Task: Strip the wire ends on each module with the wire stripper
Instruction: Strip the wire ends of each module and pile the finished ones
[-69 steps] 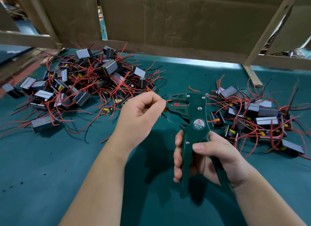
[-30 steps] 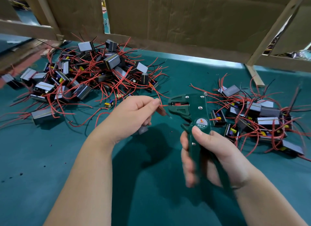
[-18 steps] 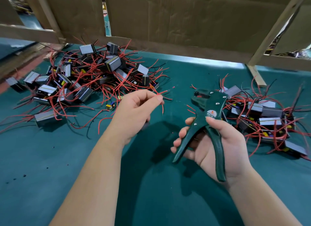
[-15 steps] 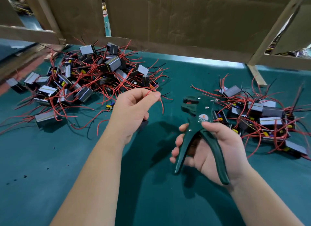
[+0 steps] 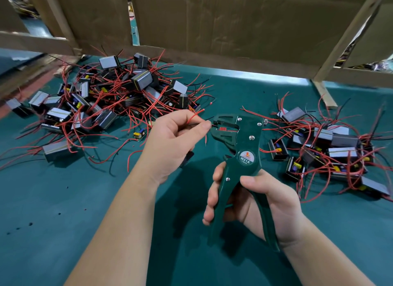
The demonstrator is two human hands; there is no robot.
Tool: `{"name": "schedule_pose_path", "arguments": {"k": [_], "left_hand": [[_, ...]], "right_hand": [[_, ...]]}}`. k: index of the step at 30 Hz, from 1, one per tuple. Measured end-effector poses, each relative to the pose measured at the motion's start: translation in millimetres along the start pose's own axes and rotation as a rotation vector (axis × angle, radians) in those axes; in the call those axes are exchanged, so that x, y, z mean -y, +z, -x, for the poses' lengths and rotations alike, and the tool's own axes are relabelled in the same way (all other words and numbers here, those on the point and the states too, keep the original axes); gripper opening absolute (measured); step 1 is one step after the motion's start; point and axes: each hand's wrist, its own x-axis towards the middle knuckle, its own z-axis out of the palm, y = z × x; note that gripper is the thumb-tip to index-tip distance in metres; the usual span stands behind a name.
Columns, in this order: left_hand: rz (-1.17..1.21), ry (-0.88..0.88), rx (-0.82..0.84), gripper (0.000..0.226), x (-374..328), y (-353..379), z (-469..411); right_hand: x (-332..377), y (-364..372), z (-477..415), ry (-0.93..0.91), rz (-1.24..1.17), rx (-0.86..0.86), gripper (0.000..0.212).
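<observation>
- Our left hand (image 5: 172, 145) pinches a thin red wire (image 5: 194, 116) between thumb and forefinger, just short of its end. The end sits at the mouth of the wire stripper (image 5: 246, 141).
- Our right hand (image 5: 261, 202) is wrapped round both handles, which stand apart, so we judge the squeeze not yet made.
- The wire looks light and limp. We judge it wants holding close to the tip, or it will bend away from the mouth.
- Its module (image 5: 187, 159), a small dark box, shows beneath the left hand. We cannot tell whether the lower fingers hold it. It seems light, though a hard pull could strain the joint.
- More modules lie in a left heap (image 5: 119, 98) and a right heap (image 5: 331, 141) on the green table (image 5: 63, 211).
</observation>
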Motion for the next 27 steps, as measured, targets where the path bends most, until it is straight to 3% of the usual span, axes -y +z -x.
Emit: {"name": "schedule_pose_path", "arguments": {"k": [14, 18, 20, 22, 25, 27], "left_hand": [[0.058, 0.008, 0.021, 0.015, -2, -3, 1], [-0.026, 0.040, 0.038, 0.012, -2, -2, 2], [-0.018, -0.011, 0.063, 0.010, 0, -1, 1], [0.033, -0.100, 0.066, 0.024, 4, -1, 0], [-0.159, -0.041, 0.068, 0.023, 11, 1, -3], [-0.265, 0.022, 0.097, 0.023, 14, 5, -2]], "right_hand": [[0, -4, 1, 0.017, 0.091, -0.053, 0.040], [0, -2, 1, 0.013, 0.121, -0.130, 0.021], [-2, 2, 0, -0.001, 0.116, -0.188, 0.019], [-4, 5, -2, -0.041, 0.124, -0.302, 0.024], [-2, 4, -5, -0.063, 0.121, -0.469, 0.029], [-1, 4, -6, -0.087, 0.026, -0.436, 0.027]]}}
